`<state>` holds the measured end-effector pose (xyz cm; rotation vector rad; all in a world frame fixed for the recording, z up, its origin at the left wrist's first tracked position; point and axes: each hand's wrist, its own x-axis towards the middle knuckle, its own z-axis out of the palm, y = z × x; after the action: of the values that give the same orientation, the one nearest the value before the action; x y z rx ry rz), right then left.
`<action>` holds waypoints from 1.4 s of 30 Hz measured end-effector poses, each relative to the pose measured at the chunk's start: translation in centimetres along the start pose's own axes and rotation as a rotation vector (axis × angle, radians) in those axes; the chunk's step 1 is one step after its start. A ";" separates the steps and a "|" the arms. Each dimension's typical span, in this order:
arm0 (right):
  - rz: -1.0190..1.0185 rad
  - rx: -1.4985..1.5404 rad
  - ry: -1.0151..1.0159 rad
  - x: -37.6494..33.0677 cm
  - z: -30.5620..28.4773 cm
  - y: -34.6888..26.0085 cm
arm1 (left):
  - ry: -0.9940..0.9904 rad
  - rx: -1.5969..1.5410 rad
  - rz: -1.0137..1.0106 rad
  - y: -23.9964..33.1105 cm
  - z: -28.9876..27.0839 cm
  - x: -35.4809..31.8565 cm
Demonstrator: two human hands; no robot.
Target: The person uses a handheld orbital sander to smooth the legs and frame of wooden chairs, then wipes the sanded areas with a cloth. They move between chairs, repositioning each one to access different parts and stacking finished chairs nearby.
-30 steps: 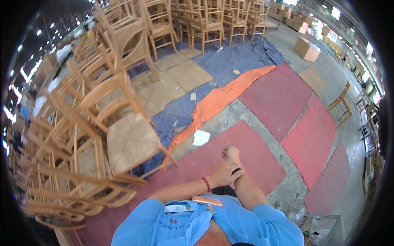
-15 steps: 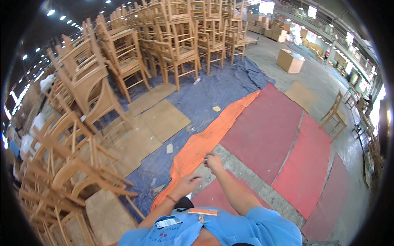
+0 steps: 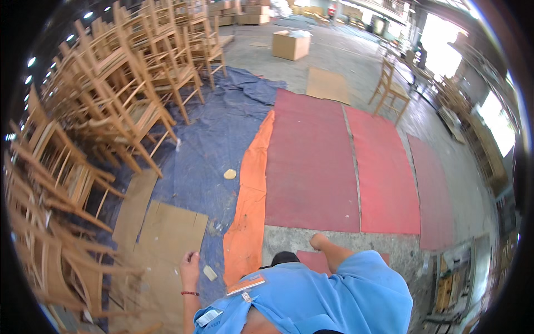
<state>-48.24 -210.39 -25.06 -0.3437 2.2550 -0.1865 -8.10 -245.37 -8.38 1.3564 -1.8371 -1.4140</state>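
Observation:
My left hand [image 3: 190, 265] hangs low at the left, with a red beaded bracelet on its wrist. Its fingers are loosely curled and a little apart, and nothing shows in them. Below it lies brown cardboard [image 3: 172, 228], with a small pale block [image 3: 209, 273] on the blue tarp close beside. My right hand [image 3: 319, 240] is at the end of a bent arm, over bare concrete near the edge of a dark red mat [image 3: 311, 167]. Its fingers cannot be made out.
Stacked wooden chairs [image 3: 133, 106] crowd the left side on a blue tarp [image 3: 194, 150]. An orange cloth strip [image 3: 253, 183] borders the mats, including a bright red mat [image 3: 384, 178]. A lone chair [image 3: 391, 89] and an open cardboard box [image 3: 289, 47] stand farther off.
My view has swung to the right. My hands were near each other in front of me; now the left is out to the left and the right is closer to my body.

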 end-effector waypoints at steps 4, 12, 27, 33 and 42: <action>0.040 0.022 -0.165 6.3 4.4 5.0 | -0.169 0.032 0.140 6.7 2.3 15.2; -0.422 -0.817 -0.403 28.0 -8.7 -10.3 | -0.126 0.095 -0.033 11.3 8.2 33.6; -0.665 0.367 -0.297 45.2 -29.2 -89.3 | 0.379 0.043 -0.062 13.5 -6.7 65.2; -0.651 0.216 -0.649 43.1 -26.3 -103.4 | 0.500 0.169 0.338 29.1 -18.6 82.9; -0.348 0.953 -0.464 60.7 -35.3 -119.9 | 0.653 0.417 0.698 49.6 -32.4 94.6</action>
<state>-90.76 -342.41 -16.53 -0.2167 1.4243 -1.1751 -42.18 -344.73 29.37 1.0007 -1.8897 -0.2030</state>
